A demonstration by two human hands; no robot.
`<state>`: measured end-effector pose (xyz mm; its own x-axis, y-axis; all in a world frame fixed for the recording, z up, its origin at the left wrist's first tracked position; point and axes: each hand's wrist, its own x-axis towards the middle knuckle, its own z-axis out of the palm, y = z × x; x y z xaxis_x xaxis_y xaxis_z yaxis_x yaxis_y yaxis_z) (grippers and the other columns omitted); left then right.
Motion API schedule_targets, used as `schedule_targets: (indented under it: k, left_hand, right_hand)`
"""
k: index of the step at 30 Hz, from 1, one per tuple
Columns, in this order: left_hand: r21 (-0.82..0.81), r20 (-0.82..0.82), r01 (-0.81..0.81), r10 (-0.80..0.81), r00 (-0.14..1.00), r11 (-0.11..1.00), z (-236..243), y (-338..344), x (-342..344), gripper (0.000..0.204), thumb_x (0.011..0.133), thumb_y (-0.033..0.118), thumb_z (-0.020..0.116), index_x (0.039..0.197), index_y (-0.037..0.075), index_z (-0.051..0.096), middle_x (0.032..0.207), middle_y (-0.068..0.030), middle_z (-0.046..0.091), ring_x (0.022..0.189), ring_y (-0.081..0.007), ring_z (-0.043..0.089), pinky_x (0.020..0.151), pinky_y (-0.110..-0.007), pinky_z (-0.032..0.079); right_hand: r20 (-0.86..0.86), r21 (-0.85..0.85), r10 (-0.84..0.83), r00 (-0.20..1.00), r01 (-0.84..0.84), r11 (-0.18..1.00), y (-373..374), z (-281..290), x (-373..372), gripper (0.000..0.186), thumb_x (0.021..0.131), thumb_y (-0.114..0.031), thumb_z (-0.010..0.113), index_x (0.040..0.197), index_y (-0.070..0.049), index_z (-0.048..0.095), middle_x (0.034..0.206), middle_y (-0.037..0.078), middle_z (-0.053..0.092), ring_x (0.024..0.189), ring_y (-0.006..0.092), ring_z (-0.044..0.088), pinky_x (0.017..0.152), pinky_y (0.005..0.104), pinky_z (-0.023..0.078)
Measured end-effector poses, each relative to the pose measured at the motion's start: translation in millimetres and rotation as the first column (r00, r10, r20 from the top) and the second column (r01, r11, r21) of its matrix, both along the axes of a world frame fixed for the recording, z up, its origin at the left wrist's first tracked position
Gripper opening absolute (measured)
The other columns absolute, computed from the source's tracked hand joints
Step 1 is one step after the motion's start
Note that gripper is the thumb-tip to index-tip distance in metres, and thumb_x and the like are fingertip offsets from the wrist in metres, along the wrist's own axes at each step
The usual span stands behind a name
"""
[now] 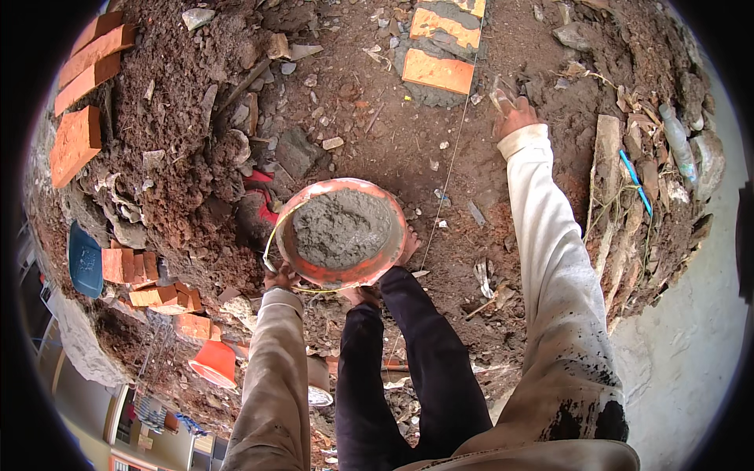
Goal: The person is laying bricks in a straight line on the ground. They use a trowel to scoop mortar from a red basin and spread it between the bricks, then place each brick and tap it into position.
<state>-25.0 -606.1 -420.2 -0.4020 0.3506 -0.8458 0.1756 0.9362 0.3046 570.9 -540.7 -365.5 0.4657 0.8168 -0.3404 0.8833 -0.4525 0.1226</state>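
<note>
An orange bucket (397, 255) of wet grey mortar (342, 230) stands on the soil in front of my feet. At its near left side my left hand (280, 277) is closed on the bucket's thin, yellowish handle, against the rim. My right arm stretches far forward. There my right hand (514, 116) is low over the soil, fingers bent around something pale that I cannot make out. Just left of it, past a taut string (458, 133), an orange brick (437, 71) lies in grey mortar, with a mortar-smeared brick (445, 28) beyond.
Loose bricks (76, 145) lie at the far left, and more bricks (129, 267) beside a dark blue container (84, 259). An orange bucket-like container (214, 364) is at lower left. Right are a wooden plank (603, 169), a plastic bottle (678, 141) and a pale concrete surface (675, 361).
</note>
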Motion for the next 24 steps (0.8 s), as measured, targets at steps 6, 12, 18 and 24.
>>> schedule_targets:
  k: [6, 12, 18, 24]
  left_hand:
    - [0.051, 0.069, -0.003, -0.001, 0.998, 0.999, 4.0, 3.8, 7.5, 0.024, 0.083, 0.008, 0.055, 0.104, 0.0, 0.047, 0.084, -0.0121, 0.058, 0.066, -0.0197, 0.059, 0.048, -0.029, 0.052]
    - [0.016, 0.029, 0.026, -0.026, 0.999, 1.0, 4.5, 2.3, 4.1, 0.023, 0.083, 0.007, 0.054, 0.104, 0.001, 0.047, 0.085, -0.0112, 0.057, 0.067, -0.0187, 0.059, 0.048, -0.03, 0.053]
    - [0.023, 0.051, 0.038, -0.04, 0.998, 0.999, -3.7, 1.4, -3.7, 0.02, 0.083, 0.007, 0.055, 0.101, 0.002, 0.047, 0.084, -0.0113, 0.057, 0.068, -0.0198, 0.059, 0.046, -0.031, 0.053]
    - [-0.011, 0.038, 0.009, -0.008, 0.999, 1.0, 5.0, 6.1, 5.8, 0.019, 0.083, 0.008, 0.055, 0.098, 0.0, 0.048, 0.079, -0.011, 0.057, 0.062, -0.0195, 0.059, 0.045, -0.03, 0.052]
  right_hand:
    - [-0.066, 0.041, -0.088, 0.994, 0.091, 0.995, -14.7, -4.1, 4.6, 0.046, 0.075, -0.018, 0.057, 0.12, -0.022, 0.049, 0.104, 0.016, 0.049, 0.097, 0.0331, 0.053, 0.08, 0.0425, 0.046]
    - [-0.14, 0.148, 0.058, 0.988, -0.037, 0.988, -25.0, -1.8, -41.4, 0.044, 0.077, -0.019, 0.055, 0.12, -0.017, 0.049, 0.094, 0.018, 0.052, 0.084, 0.0356, 0.057, 0.072, 0.0427, 0.048]
    - [-0.217, 0.062, -0.233, 0.948, 0.251, 0.966, -14.4, 4.0, -37.4, 0.044, 0.076, -0.016, 0.054, 0.119, -0.011, 0.047, 0.104, 0.022, 0.051, 0.088, 0.039, 0.057, 0.076, 0.0428, 0.048]
    - [-0.418, 0.162, -0.325, 0.848, 0.422, 0.892, -17.5, -12.7, -52.3, 0.043, 0.079, -0.027, 0.05, 0.116, -0.004, 0.046, 0.085, 0.026, 0.059, 0.083, 0.0425, 0.057, 0.074, 0.0477, 0.046]
